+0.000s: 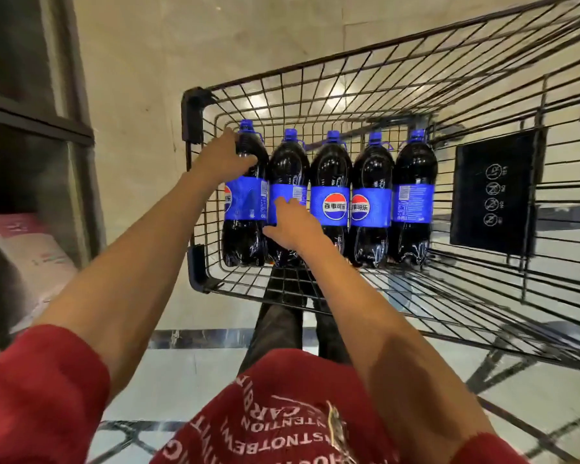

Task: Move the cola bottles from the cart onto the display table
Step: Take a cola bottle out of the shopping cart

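- Head view, looking down into one wire cart (195, 105); everything below is placed against it, from left to right.
- Left of the cart, outside it, stands one dark shelving unit (31, 128) with one pink box (24, 249) on a low shelf.
- Five cola bottles sit in one row at the cart's left end, side by side and touching, with blue caps farthest from the person. I cannot tell whether they stand upright or lie flat.
- One left hand (226, 157) reaches past the cart's left wall and grips the leftmost bottle (245, 202) at its shoulder, just under the cap, fingers curled round it.
- One right hand (290, 226) rests on the second bottle (288, 162), fingers nearly straight over the label, thumb spread; it clasps nothing.
- Toward the cart's middle, the third bottle (330, 169), fourth bottle (370, 169) and fifth bottle (414, 169) are untouched.
- One black plate (493, 192) with white pictograms hangs on the cart's wire, right of the fifth bottle.
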A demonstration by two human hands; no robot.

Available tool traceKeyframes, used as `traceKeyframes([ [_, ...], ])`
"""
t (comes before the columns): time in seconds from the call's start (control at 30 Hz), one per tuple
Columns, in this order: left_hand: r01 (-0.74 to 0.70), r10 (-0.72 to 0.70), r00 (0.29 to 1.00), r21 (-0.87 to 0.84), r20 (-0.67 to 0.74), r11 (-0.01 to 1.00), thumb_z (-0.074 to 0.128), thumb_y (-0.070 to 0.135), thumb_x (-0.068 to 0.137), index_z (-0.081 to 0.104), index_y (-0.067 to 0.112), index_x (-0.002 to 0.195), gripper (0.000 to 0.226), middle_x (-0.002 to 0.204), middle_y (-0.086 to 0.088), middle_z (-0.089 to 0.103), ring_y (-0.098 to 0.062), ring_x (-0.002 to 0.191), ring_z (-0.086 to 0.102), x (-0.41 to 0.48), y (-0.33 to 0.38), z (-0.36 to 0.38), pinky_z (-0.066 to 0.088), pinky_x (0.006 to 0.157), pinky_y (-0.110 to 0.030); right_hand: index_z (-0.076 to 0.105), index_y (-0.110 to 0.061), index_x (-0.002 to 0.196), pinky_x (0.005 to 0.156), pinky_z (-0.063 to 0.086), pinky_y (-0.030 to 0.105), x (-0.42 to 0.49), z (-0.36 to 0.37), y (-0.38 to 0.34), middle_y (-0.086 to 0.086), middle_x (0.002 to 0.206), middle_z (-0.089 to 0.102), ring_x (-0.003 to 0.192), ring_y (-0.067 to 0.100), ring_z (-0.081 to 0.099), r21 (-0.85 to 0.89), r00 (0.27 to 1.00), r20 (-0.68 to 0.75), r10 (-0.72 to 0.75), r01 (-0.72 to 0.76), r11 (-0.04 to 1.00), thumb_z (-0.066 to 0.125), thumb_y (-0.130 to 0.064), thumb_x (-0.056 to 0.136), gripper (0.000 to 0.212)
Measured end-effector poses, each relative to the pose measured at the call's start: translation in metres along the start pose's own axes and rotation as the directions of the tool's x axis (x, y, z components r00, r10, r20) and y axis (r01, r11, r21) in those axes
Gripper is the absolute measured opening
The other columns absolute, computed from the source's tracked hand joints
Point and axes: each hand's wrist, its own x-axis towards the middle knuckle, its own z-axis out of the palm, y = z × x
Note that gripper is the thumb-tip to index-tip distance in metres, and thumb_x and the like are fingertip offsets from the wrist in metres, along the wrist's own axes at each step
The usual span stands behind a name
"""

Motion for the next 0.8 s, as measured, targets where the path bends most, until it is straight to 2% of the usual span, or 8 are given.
traceKeyframes([
  [0.07, 0.011, -0.011, 1.0, -0.031, 0.007, 0.999, 0.065, 0.032, 0.096, 0.037, 0.008, 0.145, 0.061, 0.133, -0.016, 0.058, -0.03, 0.114, 0.058, 0.018, -0.001, 0.007, 0.04, 0.081, -0.033, 0.034, -0.004, 0.147, 0.097, 0.045, 0.048, 0.011, 0.011, 0.003, 0.022, 0.146, 0.039, 0.13, 0.043, 0.047, 0.009, 1.0, 0.019, 0.003, -0.003, 1.0, 0.064, -0.039, 0.097, 0.067],
  [0.13, 0.008, -0.008, 1.0, 0.008, -0.007, 1.0, 0.067, 0.033, 0.094, 0.037, 0.008, 0.146, 0.064, 0.135, -0.017, 0.057, -0.033, 0.119, 0.057, 0.033, -0.004, 0.012, 0.04, 0.082, -0.034, 0.034, -0.003, 0.146, 0.096, 0.045, 0.048, 0.021, 0.022, 0.004, 0.022, 0.146, 0.039, 0.13, 0.044, 0.046, 0.03, 0.999, 0.043, 0.008, -0.009, 0.999, 0.063, -0.038, 0.098, 0.066],
  [0.27, 0.053, -0.05, 0.998, 0.091, -0.027, 0.994, 0.072, 0.04, 0.089, 0.036, 0.008, 0.147, 0.076, 0.142, -0.021, 0.046, -0.04, 0.129, 0.05, 0.059, -0.014, 0.024, 0.046, 0.098, -0.046, 0.03, -0.003, 0.15, 0.101, 0.043, 0.049, 0.04, 0.041, 0.002, 0.023, 0.15, 0.036, 0.133, 0.043, 0.044, 0.055, 0.996, 0.091, 0.012, -0.018, 0.998, 0.062, -0.038, 0.098, 0.07],
  [0.37, 0.078, -0.075, 0.997, 0.155, -0.025, 0.985, 0.072, 0.046, 0.087, 0.033, 0.008, 0.15, 0.083, 0.146, -0.022, 0.042, -0.04, 0.133, 0.045, 0.073, -0.019, 0.033, 0.042, 0.104, -0.046, 0.033, 0.001, 0.147, 0.102, 0.042, 0.043, 0.053, 0.045, 0.002, 0.021, 0.146, 0.041, 0.133, 0.038, 0.044, 0.237, 0.993, 0.116, 0.037, -0.064, 0.969, 0.067, -0.039, 0.095, 0.073],
  [0.5, 0.084, -0.083, 0.996, 0.176, -0.012, 0.981, 0.078, 0.051, 0.08, 0.025, 0.005, 0.153, 0.101, 0.148, -0.023, 0.043, -0.039, 0.136, 0.043, 0.083, -0.016, 0.041, 0.041, 0.107, -0.046, 0.036, 0.003, 0.141, 0.101, 0.044, 0.039, 0.062, 0.048, -0.005, 0.021, 0.14, 0.046, 0.128, 0.036, 0.048, 0.484, 0.988, 0.11, 0.111, -0.15, 0.862, 0.077, -0.036, 0.087, 0.078],
  [0.6, 0.107, -0.111, 0.993, 0.116, 0.03, 0.987, 0.082, 0.055, 0.075, 0.009, 0.005, 0.159, 0.122, 0.153, -0.022, 0.038, -0.038, 0.141, 0.039, 0.089, -0.021, 0.048, 0.039, 0.112, -0.046, 0.039, 0.003, 0.136, 0.099, 0.045, 0.038, 0.063, 0.056, -0.012, 0.021, 0.134, 0.047, 0.125, 0.036, 0.049, 0.543, 0.983, 0.077, 0.164, -0.18, 0.82, 0.08, -0.036, 0.083, 0.078],
  [0.7, 0.116, -0.12, 0.992, 0.117, 0.027, 0.986, 0.085, 0.06, 0.069, 0.012, 0.002, 0.157, 0.129, 0.151, -0.02, 0.043, -0.037, 0.141, 0.04, 0.095, -0.024, 0.052, 0.04, 0.113, -0.043, 0.04, 0.0, 0.135, 0.101, 0.047, 0.044, 0.065, 0.063, -0.016, 0.019, 0.136, 0.045, 0.128, 0.037, 0.046, 0.583, 0.975, 0.061, 0.216, -0.21, 0.785, 0.082, -0.039, 0.08, 0.08],
  [0.8, 0.13, -0.132, 0.991, 0.151, 0.002, 0.98, 0.088, 0.06, 0.064, 0.012, 0.001, 0.156, 0.133, 0.151, -0.025, 0.037, -0.039, 0.142, 0.035, 0.093, -0.019, 0.053, 0.036, 0.112, -0.044, 0.035, 0.001, 0.141, 0.106, 0.04, 0.042, 0.067, 0.068, -0.025, 0.02, 0.142, 0.042, 0.137, 0.036, 0.037, 0.574, 0.965, 0.045, 0.258, -0.237, 0.784, 0.082, -0.042, 0.08, 0.088],
])
